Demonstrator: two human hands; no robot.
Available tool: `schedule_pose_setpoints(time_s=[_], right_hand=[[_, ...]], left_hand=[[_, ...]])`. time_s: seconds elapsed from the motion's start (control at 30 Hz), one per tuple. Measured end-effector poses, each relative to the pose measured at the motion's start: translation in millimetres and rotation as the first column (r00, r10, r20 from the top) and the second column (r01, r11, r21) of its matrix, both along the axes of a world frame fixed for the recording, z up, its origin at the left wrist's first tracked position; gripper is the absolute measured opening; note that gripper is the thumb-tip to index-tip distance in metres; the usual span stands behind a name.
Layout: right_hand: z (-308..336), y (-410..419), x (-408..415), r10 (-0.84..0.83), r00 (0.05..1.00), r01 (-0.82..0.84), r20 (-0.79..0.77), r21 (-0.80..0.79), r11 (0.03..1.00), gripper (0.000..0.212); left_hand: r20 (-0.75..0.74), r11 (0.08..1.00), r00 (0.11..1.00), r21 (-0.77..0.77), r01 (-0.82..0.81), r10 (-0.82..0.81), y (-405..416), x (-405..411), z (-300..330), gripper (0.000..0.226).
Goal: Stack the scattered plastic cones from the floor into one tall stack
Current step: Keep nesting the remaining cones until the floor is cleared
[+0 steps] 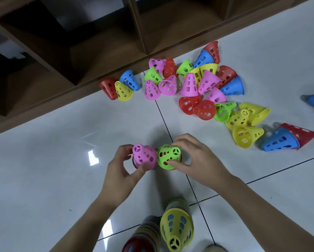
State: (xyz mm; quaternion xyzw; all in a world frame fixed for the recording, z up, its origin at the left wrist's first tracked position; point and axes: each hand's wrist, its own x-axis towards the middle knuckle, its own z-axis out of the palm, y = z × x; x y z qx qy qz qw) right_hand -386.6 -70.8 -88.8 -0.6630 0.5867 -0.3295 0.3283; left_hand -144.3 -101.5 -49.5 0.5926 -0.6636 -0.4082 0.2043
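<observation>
Pink perforated plastic cone (144, 157) is pointing up-left in the left hand (122, 176) grip; green perforated plastic cone (169, 156), tip up-right, is sitting clamped in the right hand (194, 157).

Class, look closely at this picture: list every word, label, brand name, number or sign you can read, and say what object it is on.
None: no readable text appears anywhere in this view.
The pink cone in the left hand and the green cone in the right hand show only cut-out holes.
The scattered cones, the yellow-topped stack, the wooden shelf and the floor tiles carry no print.
</observation>
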Motion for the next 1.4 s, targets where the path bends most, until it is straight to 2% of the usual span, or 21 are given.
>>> schedule_pose_setpoints(time_s=[0.13,0.3,0.4,0.47,0.53,0.67,0.77,0.9,0.97,1.03,1.1,1.17,1.3,1.4], right_hand=[[-6.0,-2.0,4.7,0.046,0.998,-0.045,-0.05,0.021,0.999,0.039],[-15.4,-9.7,0.9,0.146,0.988,-0.14,-0.05,0.098,0.985,0.045],[-18.4,-21.8,-16.4,-0.016,0.999,0.013,-0.047,-0.048,0.999,0.049],[-19.9,-36.8,-36.0,-0.198,0.969,0.173,-0.15,-0.161,0.972,0.048],[-20.8,-54.0,-56.0,-0.299,0.908,0.255,-0.293,-0.18,0.95,0.055],[-28.4,-79.8,-73.8,-0.222,0.818,0.216,-0.53,-0.075,0.974,0.065],[-37.0,-90.1,-74.5,-0.188,0.774,0.222,-0.605,-0.019,0.975,0.054],[-42.4,-88.0,-80.7,-0.232,0.783,0.216,-0.577,-0.096,0.972,0.039],[-38.1,-78.3,-82.6,-0.261,0.806,0.236,-0.531,-0.117,0.965,0.039],[-30.7,-63.7,-83.1,-0.328,0.865,0.302,-0.38,-0.127,0.945,0.038],[-24.0,-47.5,-82.4,-0.409,0.901,0.395,-0.144,-0.116,0.911,0.034],[-21.4,-33.0,-81.0,-0.485,0.875,0.483,-0.009,-0.077,0.872,0.033],[-18.9,-16.5,-82.8,-0.562,0.816,0.561,0.137,0.053,0.826,0.034],[-12.9,-12.5,-80.5,-0.572,0.8,0.57,0.182,0.069,0.819,0.033]], left_hand=[[0.042,0.998,0.999,-0.05,0.027,-0.025,-2.4,1.2,-16.5,0.047],[0.144,0.993,0.983,-0.006,0.119,-0.117,-8.8,11.3,-29.5,0.049],[0.131,0.987,0.979,0.065,0.148,-0.156,-23.7,19.5,-21.4,0.058],[0.1,0.997,0.992,0.04,0.068,-0.072,-47.6,21.1,-20.2,0.06],[0.033,0.999,0.999,0.038,0.014,-0.015,-79.2,10.9,-21.0,0.051],[-0.067,0.991,0.997,0.13,0.044,-0.035,-141.1,-49.3,-21.3,0.02],[-0.008,0.985,0.991,0.108,0.134,-0.134,-177.4,-100.1,-34.5,0.028],[0.033,0.974,0.979,0.11,0.198,-0.202,-197.5,-156.3,-50.5,0.047],[0.055,0.967,0.97,0.102,0.232,-0.239,-202.3,-177.7,-54.8,0.039],[0.103,0.971,0.966,0.058,0.233,-0.238,-208.4,-193.6,-58.4,0.018],[0.125,0.976,0.968,0.012,0.216,-0.216,-217.1,-204.9,-65.8,0.025],[0.13,0.979,0.97,0.016,0.203,-0.203,-220.9,-213.3,-70.7,0.033],[0.174,0.962,0.947,0.092,0.257,-0.269,-218.5,-224.2,-78.6,0.053],[0.243,0.954,0.922,0.1,0.284,-0.3,-217.1,-218.5,-80.9,0.049]])
